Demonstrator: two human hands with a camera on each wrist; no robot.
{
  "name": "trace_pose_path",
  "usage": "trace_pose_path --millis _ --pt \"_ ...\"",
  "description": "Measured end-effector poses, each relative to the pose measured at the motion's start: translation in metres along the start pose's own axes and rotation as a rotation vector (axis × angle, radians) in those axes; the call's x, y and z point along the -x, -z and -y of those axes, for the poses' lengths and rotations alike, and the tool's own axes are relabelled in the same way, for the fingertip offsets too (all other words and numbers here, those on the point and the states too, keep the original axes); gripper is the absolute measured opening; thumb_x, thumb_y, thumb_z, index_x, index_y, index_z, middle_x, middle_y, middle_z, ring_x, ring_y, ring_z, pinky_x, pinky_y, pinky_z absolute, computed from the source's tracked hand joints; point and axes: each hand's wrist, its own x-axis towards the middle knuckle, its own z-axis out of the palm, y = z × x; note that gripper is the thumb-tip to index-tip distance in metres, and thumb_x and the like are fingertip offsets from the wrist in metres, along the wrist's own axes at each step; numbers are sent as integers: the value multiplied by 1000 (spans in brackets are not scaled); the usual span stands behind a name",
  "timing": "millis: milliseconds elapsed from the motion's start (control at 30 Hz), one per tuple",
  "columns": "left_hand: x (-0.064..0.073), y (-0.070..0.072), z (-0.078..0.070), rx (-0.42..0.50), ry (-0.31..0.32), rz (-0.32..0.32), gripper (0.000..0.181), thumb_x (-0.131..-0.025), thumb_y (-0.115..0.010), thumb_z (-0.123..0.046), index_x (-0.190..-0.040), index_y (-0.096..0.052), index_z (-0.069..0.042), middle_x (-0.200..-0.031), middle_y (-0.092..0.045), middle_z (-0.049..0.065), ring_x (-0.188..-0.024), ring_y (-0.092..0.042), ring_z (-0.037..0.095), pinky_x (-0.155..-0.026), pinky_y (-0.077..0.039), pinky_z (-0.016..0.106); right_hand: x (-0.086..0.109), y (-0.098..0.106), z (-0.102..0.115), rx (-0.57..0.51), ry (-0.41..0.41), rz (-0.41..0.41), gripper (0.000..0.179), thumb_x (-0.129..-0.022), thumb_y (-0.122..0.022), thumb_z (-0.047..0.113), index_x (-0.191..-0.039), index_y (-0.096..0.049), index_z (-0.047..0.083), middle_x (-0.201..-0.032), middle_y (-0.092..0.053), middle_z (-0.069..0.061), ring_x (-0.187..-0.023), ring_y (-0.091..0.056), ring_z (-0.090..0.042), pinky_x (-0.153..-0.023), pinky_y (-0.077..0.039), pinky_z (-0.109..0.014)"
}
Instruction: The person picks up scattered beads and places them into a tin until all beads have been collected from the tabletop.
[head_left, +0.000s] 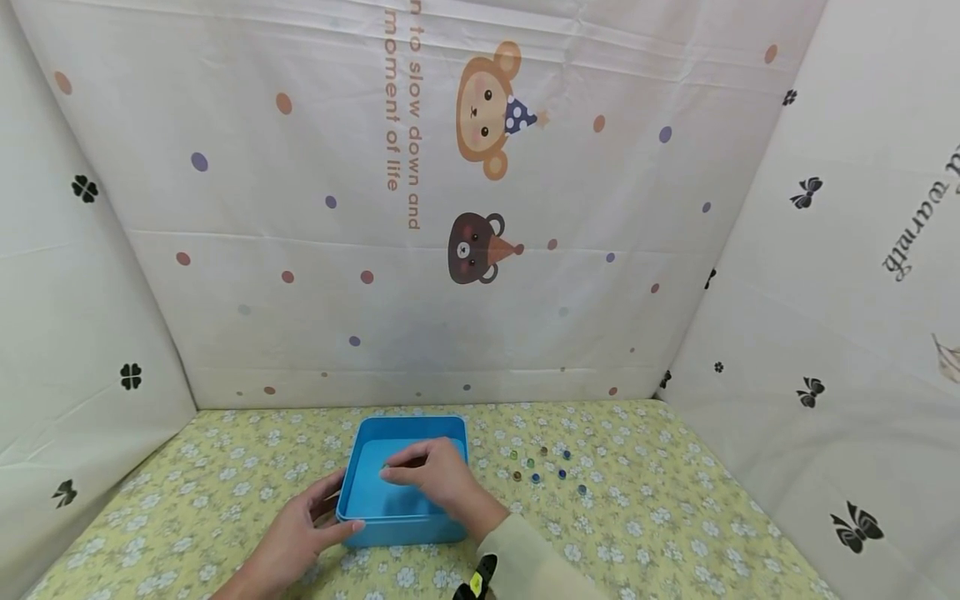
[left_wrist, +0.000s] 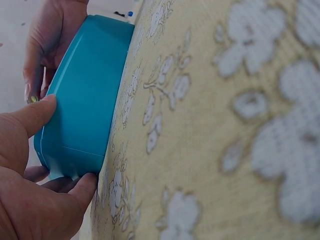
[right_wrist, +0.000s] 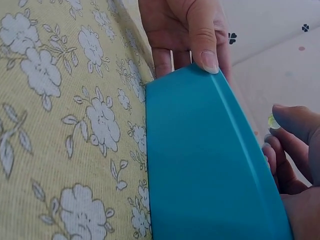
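Observation:
A blue open-topped box (head_left: 408, 533) stands on the flowered cloth. My left hand (head_left: 296, 529) grips its near left corner, thumb on the rim and fingers against the outer side. Above the inside of the box, my right hand (head_left: 442, 479) pinches a small yellow-green glass marble (right_wrist: 272, 121) between thumb and fingertips. The same marble (left_wrist: 33, 99) peeks out past the box rim in the left wrist view. No other thing shows on the visible part of the box floor; the right hand hides some of it.
Several small marbles (head_left: 536, 478), green, blue and brownish, lie scattered on the cloth (head_left: 637, 533) to the right of the box. A white printed sheet (head_left: 315, 317) hangs behind, with more sheeting along both sides.

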Motion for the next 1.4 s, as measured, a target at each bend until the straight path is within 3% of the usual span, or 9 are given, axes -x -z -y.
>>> trace_pose_path --millis 833,1100,1400 --pt "-1 2 0 3 8 11 88 -94 -76 -22 -162 -23 -6 -165 -23 32 -147 -31 57 -116 -56 52 -18 -14 -3 126 -40 5 8 -86 -86 25 -93 -84 20 -95 -76 8 -85 -67 -9 -71 -66 -31" --pt "-2 1 -1 -1 25 -8 89 -93 -78 -23 -162 -25 -7 -165 -26 29 -146 -35 55 -116 -57 50 -21 -16 -3 172 -56 1 8 -86 -87 25 -91 -85 20 -96 -76 8 -90 -67 -10 -79 -68 -37" --pt "-1 2 0 -2 31 0 89 -93 -77 -23 -162 -24 -7 -165 -25 29 -147 -34 55 -116 -58 49 -23 -17 -4 209 -79 1 7 -84 -88 24 -90 -85 20 -96 -76 8 -90 -68 -11 -79 -69 -38"
